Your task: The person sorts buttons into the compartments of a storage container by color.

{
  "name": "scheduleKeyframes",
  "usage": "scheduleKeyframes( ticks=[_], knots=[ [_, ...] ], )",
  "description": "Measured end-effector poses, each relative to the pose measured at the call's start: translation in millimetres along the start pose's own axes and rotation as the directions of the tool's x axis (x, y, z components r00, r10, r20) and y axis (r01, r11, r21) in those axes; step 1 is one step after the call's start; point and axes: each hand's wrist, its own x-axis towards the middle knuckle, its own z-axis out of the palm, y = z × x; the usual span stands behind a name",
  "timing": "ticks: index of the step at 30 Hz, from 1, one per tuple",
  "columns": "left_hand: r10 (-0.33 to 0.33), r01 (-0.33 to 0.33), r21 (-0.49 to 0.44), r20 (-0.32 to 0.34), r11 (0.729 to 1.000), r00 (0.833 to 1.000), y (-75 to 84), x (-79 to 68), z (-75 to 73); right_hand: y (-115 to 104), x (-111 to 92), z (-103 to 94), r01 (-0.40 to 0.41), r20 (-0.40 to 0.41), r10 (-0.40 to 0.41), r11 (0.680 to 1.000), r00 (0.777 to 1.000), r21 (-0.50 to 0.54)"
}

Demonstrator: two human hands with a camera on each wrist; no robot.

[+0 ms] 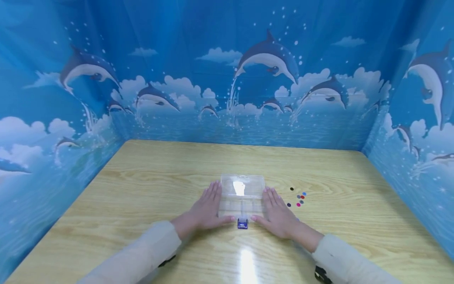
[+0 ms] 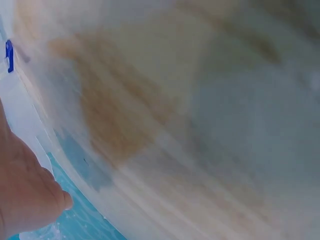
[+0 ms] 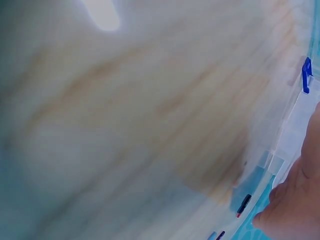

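A clear plastic box (image 1: 230,205) with its transparent lid (image 1: 253,189) folded back lies on the table, and a blue latch (image 1: 242,224) is at its near edge. My left hand (image 1: 207,209) lies along the box's left side, fingers straight and pointing away, thumb stretched toward the latch. Along the right side lies my right hand (image 1: 280,215) in the same way, its thumb near the front corner. In the right wrist view, the latch (image 3: 306,75) and part of the box show beside my right hand (image 3: 292,200). The left wrist view catches my left hand (image 2: 30,190) at its edge.
Several small round coloured discs lie right of the box, among them a black disc (image 1: 292,189), a pink disc (image 1: 298,204) and a blue disc (image 1: 304,193). The wood-grain table (image 1: 159,169) is bordered by a blue dolphin-print curtain (image 1: 177,122).
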Motion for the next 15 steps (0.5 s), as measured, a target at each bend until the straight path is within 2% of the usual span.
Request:
scheduleKeyframes(
  ticks=[15],
  knots=[
    [0.002, -0.002, 0.007, 0.005, 1.0, 1.0, -2.5, 8.3, -2.7, -2.6, 0.1, -2.9, 0.007, 0.015, -0.007, 1.0, 1.0, 0.0]
  ],
)
